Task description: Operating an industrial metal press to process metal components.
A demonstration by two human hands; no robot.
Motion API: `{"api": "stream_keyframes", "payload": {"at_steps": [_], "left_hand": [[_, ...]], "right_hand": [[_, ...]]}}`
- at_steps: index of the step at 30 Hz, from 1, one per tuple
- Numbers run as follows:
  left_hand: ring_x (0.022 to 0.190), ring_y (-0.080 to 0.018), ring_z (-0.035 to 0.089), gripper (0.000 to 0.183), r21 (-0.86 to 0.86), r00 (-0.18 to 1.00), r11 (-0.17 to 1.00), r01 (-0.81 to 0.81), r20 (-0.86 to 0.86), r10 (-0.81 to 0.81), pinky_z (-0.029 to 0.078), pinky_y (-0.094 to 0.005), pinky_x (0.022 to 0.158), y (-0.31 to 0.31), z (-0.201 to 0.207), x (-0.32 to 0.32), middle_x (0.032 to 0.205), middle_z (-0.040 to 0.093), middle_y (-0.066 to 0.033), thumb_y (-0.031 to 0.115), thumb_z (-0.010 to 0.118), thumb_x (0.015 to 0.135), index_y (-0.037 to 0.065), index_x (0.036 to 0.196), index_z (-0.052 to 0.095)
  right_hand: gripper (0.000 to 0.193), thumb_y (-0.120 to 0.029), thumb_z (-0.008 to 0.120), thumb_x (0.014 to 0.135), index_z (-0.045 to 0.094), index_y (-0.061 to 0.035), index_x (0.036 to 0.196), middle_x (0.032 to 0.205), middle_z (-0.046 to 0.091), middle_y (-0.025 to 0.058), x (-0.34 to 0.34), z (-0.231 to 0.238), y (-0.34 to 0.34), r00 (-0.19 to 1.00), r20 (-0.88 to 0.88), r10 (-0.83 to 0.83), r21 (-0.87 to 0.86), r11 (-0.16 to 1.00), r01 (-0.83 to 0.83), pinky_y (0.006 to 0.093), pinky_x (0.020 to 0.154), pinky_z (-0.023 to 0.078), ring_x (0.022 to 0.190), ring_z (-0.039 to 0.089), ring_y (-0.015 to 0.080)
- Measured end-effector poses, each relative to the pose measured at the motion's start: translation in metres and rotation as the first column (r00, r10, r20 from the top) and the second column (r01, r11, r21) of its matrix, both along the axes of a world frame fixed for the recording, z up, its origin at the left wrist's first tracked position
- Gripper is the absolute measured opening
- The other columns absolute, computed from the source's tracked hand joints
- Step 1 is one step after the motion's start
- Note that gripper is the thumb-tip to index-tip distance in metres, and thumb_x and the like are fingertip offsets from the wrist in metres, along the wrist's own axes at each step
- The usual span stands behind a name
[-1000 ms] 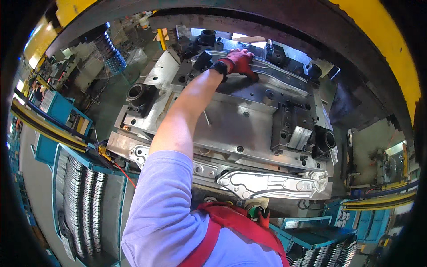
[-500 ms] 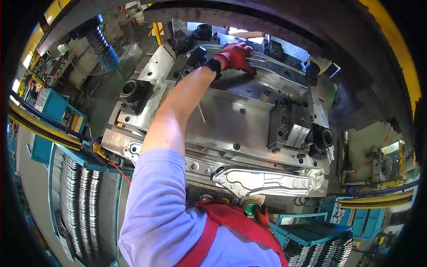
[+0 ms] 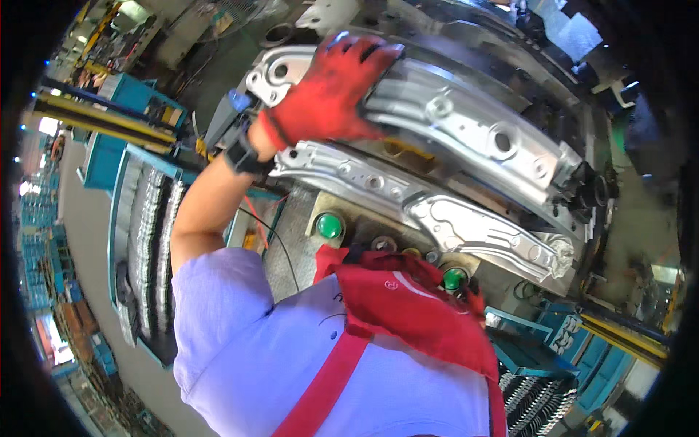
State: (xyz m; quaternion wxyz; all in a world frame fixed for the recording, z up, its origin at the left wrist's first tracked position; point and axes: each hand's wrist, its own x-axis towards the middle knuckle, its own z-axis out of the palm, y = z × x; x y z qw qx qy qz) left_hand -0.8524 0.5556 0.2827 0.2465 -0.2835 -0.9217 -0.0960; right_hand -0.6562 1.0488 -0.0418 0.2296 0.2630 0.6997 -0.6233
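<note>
My left hand (image 3: 328, 95), in a red glove, is closed over a long curved stamped metal part (image 3: 466, 113). One end of this part, with round holes, sticks out left of the glove; the rest slopes away to the right. Below it, a second stamped metal part (image 3: 473, 229) lies along the front edge of the press die. Of my right hand (image 3: 476, 303), only a sliver of red glove shows low on the right, beside a green push button (image 3: 454, 279). Its fingers are hidden behind my apron.
Another green push button (image 3: 329, 226) sits on the front ledge. A blue rack (image 3: 120, 240) with stacked metal parts stands at left, and a second rack (image 3: 535, 386) of parts at lower right. Crumpled clear wrap (image 3: 561, 255) covers the lower part's right end. Yellow-black bars flank the press.
My left hand has come back from the far side of the die toward me, bringing the stamped metal part with it. The view has shifted, showing more of the left floor.
</note>
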Motion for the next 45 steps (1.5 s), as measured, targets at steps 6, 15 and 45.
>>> {"api": "stream_keyframes", "payload": {"at_steps": [6, 15, 45], "left_hand": [[0.121, -0.0362, 0.035, 0.099, -0.162, 0.852, 0.969, -0.188, 0.464, 0.243, 0.019, -0.0514, 0.105, -0.055, -0.065, 0.086, 0.127, 0.041, -0.0173, 0.035, 0.079, 0.046, 0.007, 0.130, 0.036], [0.125, -0.0404, 0.030, 0.098, -0.336, 0.780, 0.922, -0.190, 0.519, 0.350, 0.022, -0.0560, 0.103, -0.091, -0.179, 0.061, 0.134, 0.035, -0.0157, 0.038, 0.080, 0.051, 0.012, 0.134, 0.033], [0.124, -0.0359, 0.034, 0.104, -0.436, 0.722, 0.881, -0.185, 0.548, 0.423, 0.018, -0.0564, 0.105, -0.081, -0.220, 0.048, 0.130, 0.040, -0.0153, 0.048, 0.079, 0.048, 0.014, 0.134, 0.032]], "right_hand": [[0.038, -0.017, 0.064, 0.081, 0.055, -0.0032, 0.116, 0.108, 0.061, 0.0103, -0.041, 0.105, 0.005, 0.930, -0.325, 0.174, 0.398, 0.917, -0.033, 0.0308, 0.086, 0.043, 0.099, 0.056, 0.0176], [0.109, -0.032, 0.081, 0.043, 0.029, -0.0001, 0.133, 0.135, 0.031, 0.0201, -0.138, 0.161, -0.045, 0.300, 0.036, 0.953, 0.987, 0.013, -0.159, 0.0477, 0.108, 0.019, 0.126, 0.027, 0.0381], [0.108, -0.043, 0.079, 0.048, 0.029, -0.0067, 0.137, 0.134, 0.031, 0.0245, -0.248, 0.350, -0.166, 0.178, -0.237, 0.955, 0.949, 0.188, 0.253, 0.0507, 0.104, 0.022, 0.124, 0.030, 0.0422]]}}
